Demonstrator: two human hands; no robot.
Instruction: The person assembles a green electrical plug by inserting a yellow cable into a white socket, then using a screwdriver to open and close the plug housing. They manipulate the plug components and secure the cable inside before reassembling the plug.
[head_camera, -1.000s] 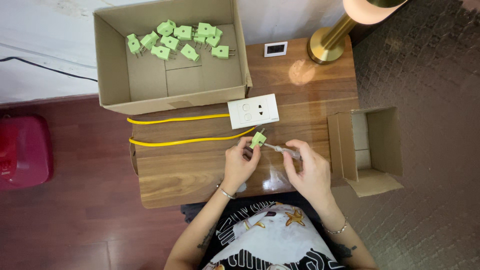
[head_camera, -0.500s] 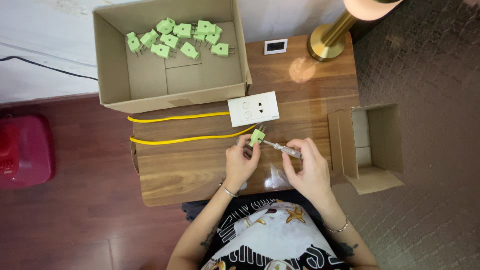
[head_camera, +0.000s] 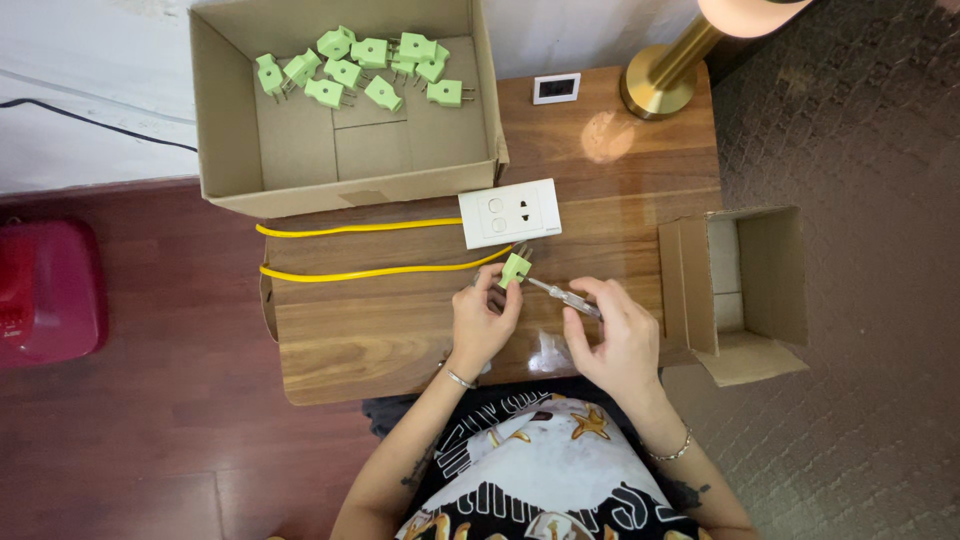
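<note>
Wooden tabletop (head_camera: 400, 330), dark floorboards to its left, patterned carpet to its right; seen from above.

Item 1: green plug (head_camera: 515, 269). Small moulded plastic body with metal prongs, sitting near the tabletop's centre, just below the white socket plate (head_camera: 509, 213). Your left hand (head_camera: 483, 322) pinches it between fingertips, grip closed on the body. Judged light, rigid and smooth-sided, so likely to twist under sideways pressure; hold it across the flat faces, clear of the prongs and of the side facing the tool.

Item 2: screwdriver (head_camera: 565, 297). Slim, with a metal shaft whose tip points at the plug from 4 o'clock. Your right hand (head_camera: 615, 340) is closed round the handle, which is largely hidden by your fingers. Judged stiff and light; a slip of the tip would run toward your left fingertips.

Item 3: yellow cable (head_camera: 370, 272). Two runs across the tabletop, stretching to 9 o'clock of the plug; the lower run ends near the plug, though you cannot tell whether it joins it. Judged flexible, liable to tug on the plug.

Item 4: large cardboard box (head_camera: 345, 190), at 11 o'clock, holding about a dozen spare green plugs (head_camera: 350, 70), loose.

Item 5: small cardboard box (head_camera: 760, 290), at 3 o'clock, open.

Item 6: brass lamp base (head_camera: 655, 90), at 1 o'clock, with a small black-faced white plate (head_camera: 556, 89) beside it.
</note>
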